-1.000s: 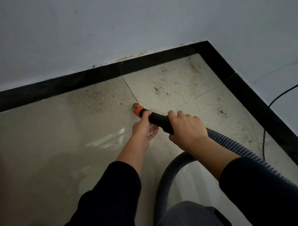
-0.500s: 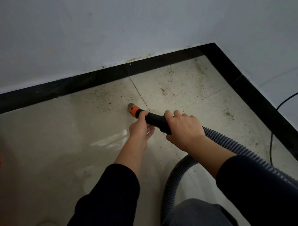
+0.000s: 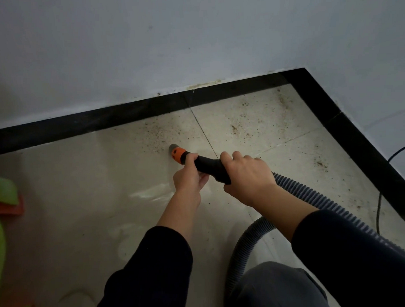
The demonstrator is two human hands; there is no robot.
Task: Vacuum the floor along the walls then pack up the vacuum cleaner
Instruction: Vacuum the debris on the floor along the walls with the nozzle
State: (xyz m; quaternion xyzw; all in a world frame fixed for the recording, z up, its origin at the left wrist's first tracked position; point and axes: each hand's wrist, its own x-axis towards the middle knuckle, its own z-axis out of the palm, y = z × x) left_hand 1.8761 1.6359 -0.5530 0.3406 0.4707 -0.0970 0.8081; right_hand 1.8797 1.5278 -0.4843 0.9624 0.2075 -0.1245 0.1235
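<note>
The vacuum nozzle (image 3: 176,152) has a grey tip and an orange collar and rests on the pale tiled floor (image 3: 83,192). Brown dirt specks (image 3: 157,136) lie just beyond its tip and spread toward the corner. My left hand (image 3: 189,176) grips the black handle (image 3: 207,165) right behind the orange collar. My right hand (image 3: 246,177) holds the same handle further back. A ribbed grey hose (image 3: 317,195) runs from the handle to the lower right and loops back under my right arm.
A black skirting board (image 3: 126,114) runs along two white walls that meet in a corner (image 3: 302,74) at the upper right. A thin black cable (image 3: 380,204) hangs by the right wall. Green and orange items (image 3: 5,197) lie at the left edge.
The nozzle has slid left across the tile joint onto the left tile, both hands moving with it. The view has shifted, bringing the green and orange items into sight.
</note>
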